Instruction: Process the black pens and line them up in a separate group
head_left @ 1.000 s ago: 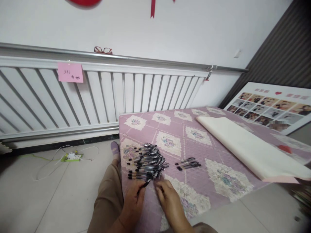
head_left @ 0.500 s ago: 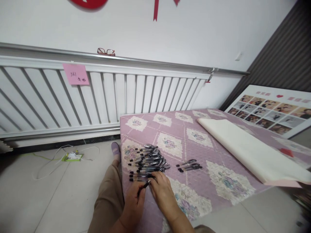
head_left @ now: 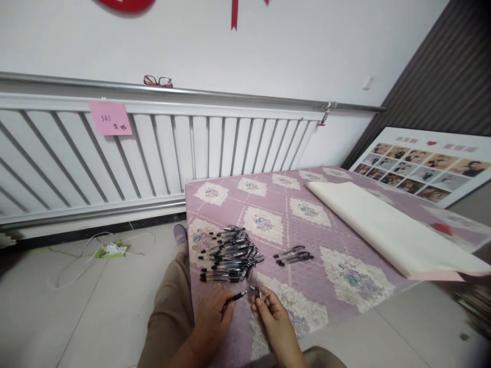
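Note:
My left hand point(head_left: 211, 317) is closed on a thin black pen point(head_left: 235, 298), its tip pointing right. My right hand point(head_left: 270, 313) pinches a small dark pen cap point(head_left: 258, 292) just beside that tip; the two hands sit close together, slightly apart. Both hover over the near edge of a pink patterned quilt point(head_left: 337, 230). Right beyond my hands lies a pile of several black pens point(head_left: 230, 253). A smaller group of three pens point(head_left: 293, 255) lies to the right of the pile.
A cream roll of paper point(head_left: 387, 230) lies across the quilt's right side. Behind stands a white radiator point(head_left: 161, 153) with a pink note point(head_left: 110, 118) and red glasses point(head_left: 157, 81) on top. A photo board point(head_left: 422, 166) leans at right. Cables point(head_left: 111, 249) lie on the floor tiles.
My right hand reached to the pen pile half a second ago and has come back toward me holding a cap. My left hand kept its pen, now tilted more toward the right hand.

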{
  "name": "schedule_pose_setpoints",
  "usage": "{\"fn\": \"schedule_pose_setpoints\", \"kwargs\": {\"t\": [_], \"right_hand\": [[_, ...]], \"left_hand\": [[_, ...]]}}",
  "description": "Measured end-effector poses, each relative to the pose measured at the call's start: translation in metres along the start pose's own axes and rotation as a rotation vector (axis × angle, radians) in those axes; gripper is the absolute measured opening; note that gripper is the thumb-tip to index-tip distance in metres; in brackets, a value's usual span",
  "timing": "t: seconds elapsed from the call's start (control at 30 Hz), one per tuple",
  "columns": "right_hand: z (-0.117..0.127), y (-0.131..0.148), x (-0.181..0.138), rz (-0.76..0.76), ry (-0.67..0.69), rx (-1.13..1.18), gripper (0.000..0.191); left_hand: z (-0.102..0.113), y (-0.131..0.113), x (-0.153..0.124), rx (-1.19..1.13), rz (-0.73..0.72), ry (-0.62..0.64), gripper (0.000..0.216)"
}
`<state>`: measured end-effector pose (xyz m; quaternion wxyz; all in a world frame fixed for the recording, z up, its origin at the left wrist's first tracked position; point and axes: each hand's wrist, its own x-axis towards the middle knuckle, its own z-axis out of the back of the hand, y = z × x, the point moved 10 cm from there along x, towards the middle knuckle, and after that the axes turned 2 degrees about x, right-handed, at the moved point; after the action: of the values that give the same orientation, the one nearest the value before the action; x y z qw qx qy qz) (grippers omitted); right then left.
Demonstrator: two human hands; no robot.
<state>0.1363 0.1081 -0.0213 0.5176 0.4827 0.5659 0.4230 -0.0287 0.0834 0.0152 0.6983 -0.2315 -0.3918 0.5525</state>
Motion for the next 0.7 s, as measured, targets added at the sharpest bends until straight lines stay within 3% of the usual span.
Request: {"fn": "schedule_pose_setpoints", "kwargs": {"t": [0.27, 0.53, 0.7], "right_hand": [[0.003, -0.002, 0.001, 0.006, 0.031, 0.117, 0.034], [0.013, -0.011, 0.001, -0.102, -0.032, 0.318, 0.035], [0.011, -0.010, 0.000, -0.119, -0.029, 0.298, 0.034]], "left_hand": [[-0.003, -0.001, 0.001, 0.020, -0.007, 0.006, 0.020], [-0.004, -0.007, 0.002, 0.055, -0.024, 0.029, 0.021], [-0.006, -0.009, 0.001, 0.097, -0.019, 0.059, 0.021]]}}
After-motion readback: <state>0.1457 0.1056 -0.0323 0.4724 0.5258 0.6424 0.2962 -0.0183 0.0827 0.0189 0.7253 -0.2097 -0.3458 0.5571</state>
